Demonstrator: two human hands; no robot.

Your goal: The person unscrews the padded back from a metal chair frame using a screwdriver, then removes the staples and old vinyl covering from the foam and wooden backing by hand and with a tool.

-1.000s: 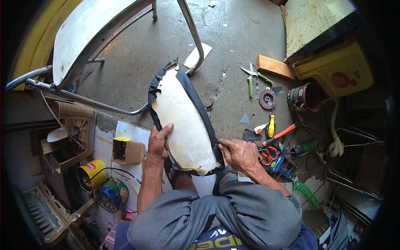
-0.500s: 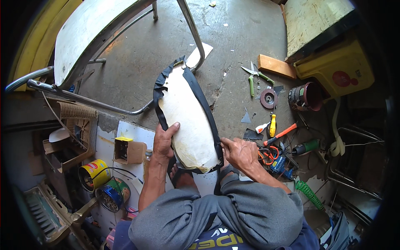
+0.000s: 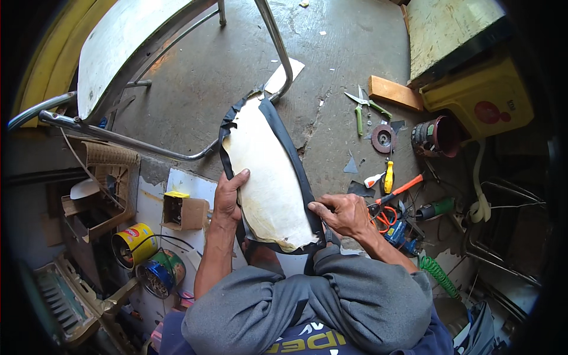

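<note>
A long padded panel [image 3: 269,171] with a whitish back and a black cover folded over its rim lies tilted above my lap. My left hand [image 3: 228,198] is closed around its left edge, the thumb pressed on the white back. At the lower right edge, my right hand [image 3: 343,214] pinches the folded black cover [image 3: 294,157] between thumb and curled fingers. Along the upper left, the cover's edge is ragged and gathered. The panel's underside is hidden, as are most of my left fingers.
A metal-framed chair [image 3: 177,157] stands at the far left. On the floor at right lie green-handled shears [image 3: 360,115], a wooden block [image 3: 395,93], a grinding disc [image 3: 384,138], a yellow screwdriver [image 3: 389,177], an orange-handled hammer [image 3: 408,183] and a blue power tool [image 3: 400,236]. Cans [image 3: 135,245] stand at left.
The panel has come slightly nearer to me, its far end lower in view. My right hand has shifted its grip on the black edge, and its thumb now shows. The left hand keeps its hold.
</note>
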